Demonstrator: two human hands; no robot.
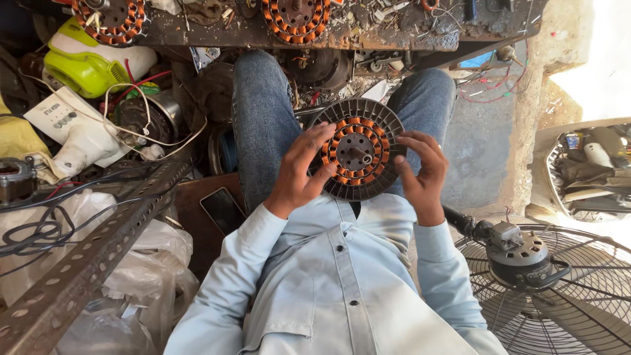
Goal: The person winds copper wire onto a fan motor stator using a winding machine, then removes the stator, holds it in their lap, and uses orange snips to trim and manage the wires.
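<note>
1. The left hand (303, 172) and right hand (420, 172) are held apart, each clasped on an opposite edge of the round stator (360, 150).
2. The stator is held over the lap, copper windings facing up.
3. Inspection of the windings seems in hand; steady turning is called for.
4. A fan motor (519, 253) lies near right.

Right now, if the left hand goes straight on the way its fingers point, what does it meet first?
The left hand already touches the round fan stator; its fingers point up-right across the copper coils, probably toward the central hub.
</note>
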